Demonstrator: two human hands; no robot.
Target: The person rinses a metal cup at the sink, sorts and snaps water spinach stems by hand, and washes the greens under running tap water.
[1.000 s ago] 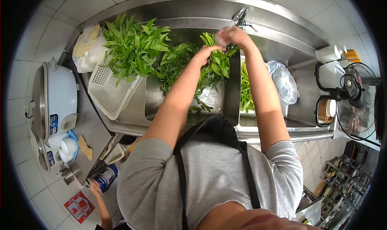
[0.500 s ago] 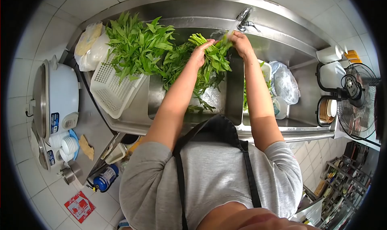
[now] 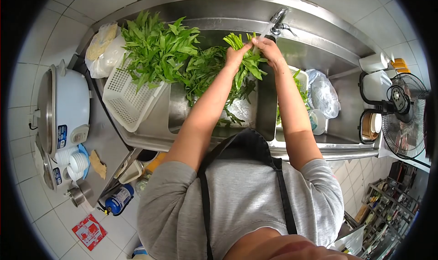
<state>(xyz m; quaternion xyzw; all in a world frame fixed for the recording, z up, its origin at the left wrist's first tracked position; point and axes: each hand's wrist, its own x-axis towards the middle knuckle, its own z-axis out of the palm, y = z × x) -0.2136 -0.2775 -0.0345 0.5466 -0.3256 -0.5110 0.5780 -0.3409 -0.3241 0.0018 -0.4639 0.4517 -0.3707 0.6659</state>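
My left hand (image 3: pixel 234 56) is closed round a bunch of leafy greens (image 3: pixel 248 68), with the pale cut stems pointing up and the leaves hanging down. Right beside it, my right hand (image 3: pixel 270 51) pinches a stem of the same bunch, fingertips close to my left thumb. Both hands are above the left sink basin (image 3: pixel 264 107), next to the stream from the tap (image 3: pixel 279 17). More leafy greens lie in the basin below and to the left. A further heap of greens (image 3: pixel 157 48) fills the back of a white perforated basket (image 3: pixel 132 102).
Left of the basket sits a filled plastic bag (image 3: pixel 102 50). The right basin holds a white basket (image 3: pixel 301 80) with greens, a clear plastic bag (image 3: pixel 325 91) and a tub (image 3: pixel 317 121). A fan (image 3: pixel 401 114) stands at far right, a large rice cooker (image 3: pixel 70 107) at left.
My right hand has moved down and left, closer to my left hand. The bunch and my left hand have shifted slightly right. The blurred sprig at my right fingers no longer shows there.
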